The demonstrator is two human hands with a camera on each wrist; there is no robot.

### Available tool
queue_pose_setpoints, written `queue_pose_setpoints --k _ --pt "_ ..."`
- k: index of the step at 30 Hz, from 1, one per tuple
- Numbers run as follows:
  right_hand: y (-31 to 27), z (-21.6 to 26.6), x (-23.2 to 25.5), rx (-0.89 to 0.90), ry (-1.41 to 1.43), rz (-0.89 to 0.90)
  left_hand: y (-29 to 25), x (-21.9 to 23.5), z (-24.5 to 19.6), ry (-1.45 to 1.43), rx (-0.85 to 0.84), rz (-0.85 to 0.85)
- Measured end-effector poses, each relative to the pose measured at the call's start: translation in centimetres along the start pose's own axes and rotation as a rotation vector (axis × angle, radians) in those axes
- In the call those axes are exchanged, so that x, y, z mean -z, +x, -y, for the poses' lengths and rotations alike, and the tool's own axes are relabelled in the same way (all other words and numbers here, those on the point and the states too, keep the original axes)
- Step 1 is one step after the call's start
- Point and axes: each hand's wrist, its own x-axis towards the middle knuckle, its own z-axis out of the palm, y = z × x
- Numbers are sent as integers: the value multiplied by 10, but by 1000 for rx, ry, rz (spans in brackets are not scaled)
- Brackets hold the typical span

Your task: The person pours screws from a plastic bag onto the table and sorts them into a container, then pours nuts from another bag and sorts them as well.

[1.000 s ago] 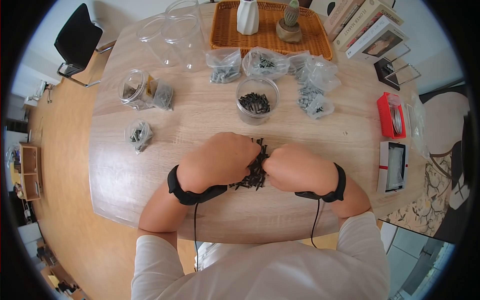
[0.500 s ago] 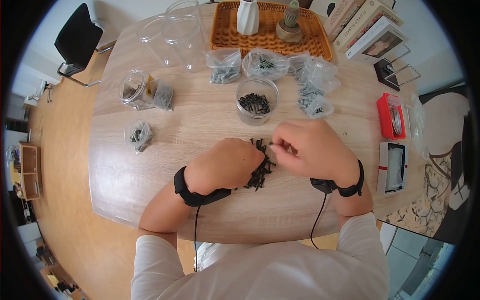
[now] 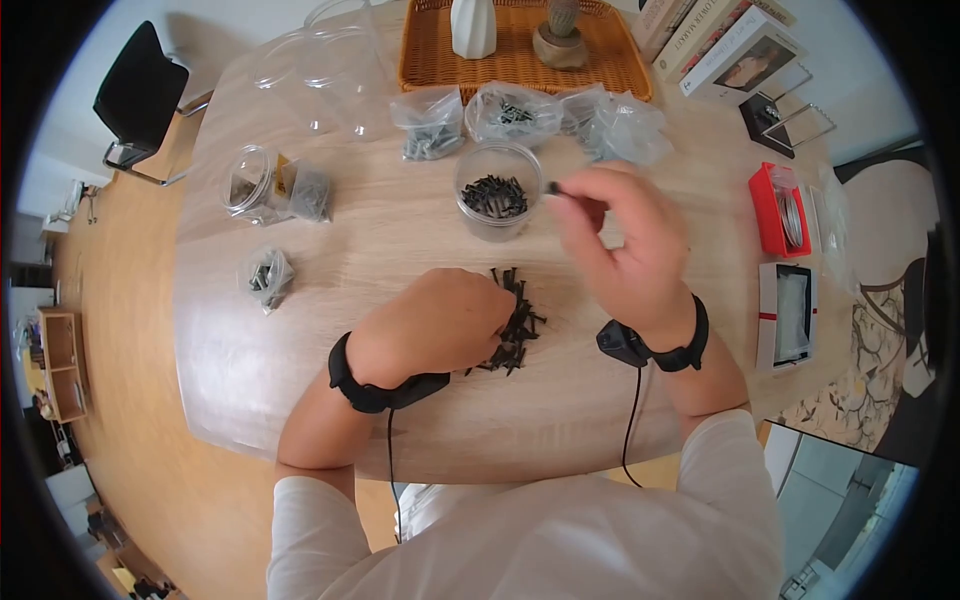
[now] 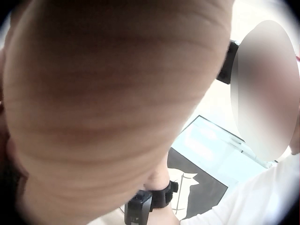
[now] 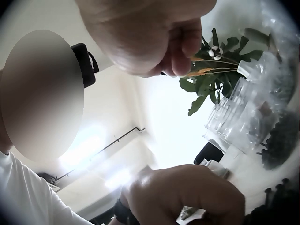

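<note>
Dark screws (image 3: 520, 335) lie in a loose pile on the table. My left hand (image 3: 430, 325) is at the pile's left side, back of the hand up; its fingertips are hidden beneath it, so I cannot tell what they hold. Raised beside the jar, my right hand (image 3: 635, 235) pinches a small black screw (image 3: 552, 188) between thumb and forefinger, close to the right rim. The clear round jar (image 3: 497, 232) has many dark screws inside it. In the right wrist view, the left hand (image 5: 187, 194) bends down towards the screws.
Behind the jar stand plastic bags of hardware (image 3: 430, 125) and a wicker tray (image 3: 425, 75). To the left are a tipped jar (image 3: 250, 185) and a small bag (image 3: 268, 278). A red basket (image 3: 768, 225) and a white box (image 3: 768, 345) stand at the right.
My right hand has left the screw pile, moving up and forward to the jar with a screw pinched in it. The left hand stays at the pile. The head view has shifted slightly.
</note>
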Motion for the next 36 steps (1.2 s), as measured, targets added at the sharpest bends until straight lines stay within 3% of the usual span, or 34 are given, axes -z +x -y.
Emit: queue_pose_setpoints --k 2,5,15,17,21,28,30,31,33,34,36 --pt "0 -1 -3 -162 -143 173 -2 4 -2 24 4 -6" --pt "2 5 1 -231 -146 236 -3 7 -1 40 3 -28" --pt "2 13 3 -284 -61 272 -9 26 2 -32 72 -67" --pt "1 12 6 -264 -116 416 -12 31 2 -83 70 -103" --pt "-2 6 7 -259 -126 534 -13 36 2 -175 59 -191" --pt "-20 -6 13 -256 -247 967 -22 44 6 -117 -8 -307" --pt "-20 -6 13 -272 -271 1040 -26 52 2 -229 -40 -465" --pt "-19 -5 14 -282 -274 1052 -26 54 -1 -229 -40 -464" --pt "-19 -4 14 -292 -277 1063 -24 56 -7 -370 -119 -814" --pt "-19 -4 15 -293 -274 1058 -22 55 -8 -370 -119 -813" --pt "-19 -4 15 -294 -270 1052 -17 52 -7 -451 -219 -1121"
